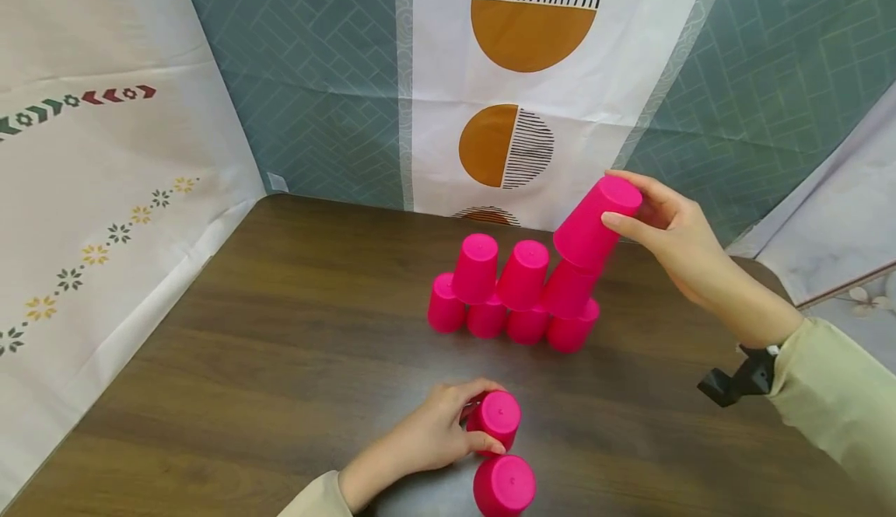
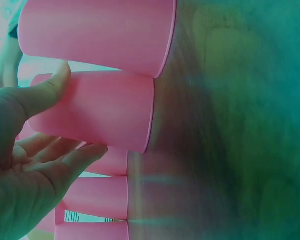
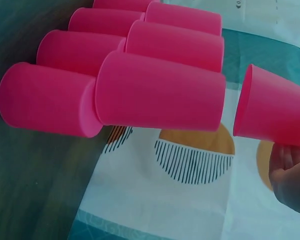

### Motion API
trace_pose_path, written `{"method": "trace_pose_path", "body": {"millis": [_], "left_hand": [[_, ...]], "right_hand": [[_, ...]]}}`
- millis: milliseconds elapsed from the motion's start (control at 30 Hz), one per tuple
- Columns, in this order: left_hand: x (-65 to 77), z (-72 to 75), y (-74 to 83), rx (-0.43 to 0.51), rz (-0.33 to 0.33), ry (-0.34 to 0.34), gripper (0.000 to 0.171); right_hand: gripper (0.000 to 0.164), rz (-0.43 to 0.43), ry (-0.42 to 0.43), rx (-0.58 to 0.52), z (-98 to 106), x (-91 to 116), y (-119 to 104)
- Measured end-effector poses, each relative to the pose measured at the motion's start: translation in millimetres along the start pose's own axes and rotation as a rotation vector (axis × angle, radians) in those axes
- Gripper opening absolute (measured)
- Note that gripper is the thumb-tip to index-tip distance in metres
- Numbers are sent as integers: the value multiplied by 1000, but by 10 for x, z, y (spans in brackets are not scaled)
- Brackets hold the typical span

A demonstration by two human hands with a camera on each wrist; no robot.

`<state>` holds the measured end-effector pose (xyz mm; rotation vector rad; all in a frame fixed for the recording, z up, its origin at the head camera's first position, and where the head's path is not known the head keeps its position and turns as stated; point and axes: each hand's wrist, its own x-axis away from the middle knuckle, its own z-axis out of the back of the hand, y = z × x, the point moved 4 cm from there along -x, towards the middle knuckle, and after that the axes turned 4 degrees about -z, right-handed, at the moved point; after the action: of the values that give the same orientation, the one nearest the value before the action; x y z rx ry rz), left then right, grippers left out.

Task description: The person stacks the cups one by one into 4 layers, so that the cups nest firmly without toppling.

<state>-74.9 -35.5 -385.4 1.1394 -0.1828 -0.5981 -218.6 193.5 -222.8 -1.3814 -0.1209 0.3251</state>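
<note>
My right hand grips an upside-down pink plastic cup near its base, thumb on one side and fingers on the other. In the right wrist view a gap separates this cup from the right-hand cup of the upper row. Below stand stacked pink cups: a bottom row of several and three on top of them. Nearer to me, my left hand holds another inverted cup on the table between thumb and fingers. Right beside it stands one more inverted cup.
The brown wooden table carries all the cups. Behind it hangs a patterned cloth close to the stack, and a white cloth borders the left side. A black wrist device sits at the right sleeve.
</note>
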Motion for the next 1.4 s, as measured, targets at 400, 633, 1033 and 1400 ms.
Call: {"method": "trace_pose_path", "body": {"millis": [400,633,1033,1400], "left_hand": [[17,-47,94,-89,-14,41,45],[10,-33,91,-88,13,19,46],[-2,-2,72,-98,17,24,45],[9,13,75,-100,23,24,46]], "right_hand": [[50,-23,-54,131,-51,-132,30],[50,-49,-62,224,-91,-153,45],[53,-72,-82,254,-179,-217,83],[54,-80,-100,256,-209,-201,92]]}}
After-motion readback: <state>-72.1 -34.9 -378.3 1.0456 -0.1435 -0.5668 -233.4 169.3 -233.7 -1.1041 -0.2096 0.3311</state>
